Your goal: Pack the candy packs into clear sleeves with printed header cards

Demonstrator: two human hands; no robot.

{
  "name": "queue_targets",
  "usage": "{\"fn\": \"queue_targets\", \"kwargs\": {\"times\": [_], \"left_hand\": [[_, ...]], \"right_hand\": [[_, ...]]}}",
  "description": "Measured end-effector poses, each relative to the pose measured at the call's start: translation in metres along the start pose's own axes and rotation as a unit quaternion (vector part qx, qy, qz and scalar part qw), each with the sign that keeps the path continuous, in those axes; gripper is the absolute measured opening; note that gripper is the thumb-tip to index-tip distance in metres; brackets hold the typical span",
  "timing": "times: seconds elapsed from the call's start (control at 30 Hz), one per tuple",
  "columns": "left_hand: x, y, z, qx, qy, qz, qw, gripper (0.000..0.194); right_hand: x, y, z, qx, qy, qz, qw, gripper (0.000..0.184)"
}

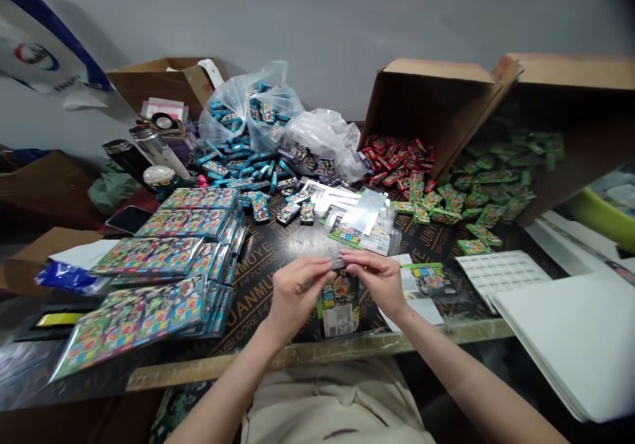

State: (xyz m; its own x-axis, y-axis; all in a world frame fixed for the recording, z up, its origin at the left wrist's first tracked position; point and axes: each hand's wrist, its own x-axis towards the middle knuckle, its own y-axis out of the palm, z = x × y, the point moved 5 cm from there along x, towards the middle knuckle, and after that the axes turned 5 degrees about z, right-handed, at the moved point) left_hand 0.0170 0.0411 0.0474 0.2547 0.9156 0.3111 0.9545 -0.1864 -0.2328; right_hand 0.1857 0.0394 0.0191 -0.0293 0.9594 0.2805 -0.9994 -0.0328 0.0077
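Observation:
My left hand (296, 293) and my right hand (383, 285) meet over the front of the table, fingers pinched along the upper edge of a clear plastic packet (340, 305). A colourful printed card with a pale label shows through the packet, which hangs or lies toward me. What exactly lies between the fingertips is partly hidden. To the right of my right hand, a green-edged printed card (431, 278) lies on white paper. Beyond my hands are more clear bags (367, 212) and printed cards in a loose pile.
Finished-looking flat packs (149, 298) form stacks at left. Small blue boxes (238, 166), red boxes (397, 159) and green boxes (489, 192) lie heaped behind, some inside cartons (431, 73). A sticker sheet (503, 272) and white sheets (570, 338) are at right. Flasks (159, 149) stand at left.

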Motion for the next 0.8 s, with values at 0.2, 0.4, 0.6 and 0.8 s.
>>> {"fn": "queue_targets", "kwargs": {"times": [0.2,0.4,0.6,0.8], "left_hand": [[0.004,-0.005,-0.005,0.041,-0.053,0.052,0.996,0.013],[0.012,-0.004,0.003,-0.010,-0.164,0.084,0.983,0.011],[-0.003,0.000,-0.023,0.166,0.059,0.112,0.978,0.011],[-0.006,-0.007,-0.012,0.162,0.070,0.115,0.978,0.012]], "right_hand": [[-0.002,-0.003,0.016,-0.086,0.006,0.032,0.996,0.013],[0.002,0.004,0.025,-0.102,0.032,0.075,0.991,0.013],[-0.006,-0.005,0.023,-0.146,-0.083,0.127,0.978,0.016],[-0.022,-0.016,0.008,-0.116,-0.075,0.130,0.982,0.034]]}}
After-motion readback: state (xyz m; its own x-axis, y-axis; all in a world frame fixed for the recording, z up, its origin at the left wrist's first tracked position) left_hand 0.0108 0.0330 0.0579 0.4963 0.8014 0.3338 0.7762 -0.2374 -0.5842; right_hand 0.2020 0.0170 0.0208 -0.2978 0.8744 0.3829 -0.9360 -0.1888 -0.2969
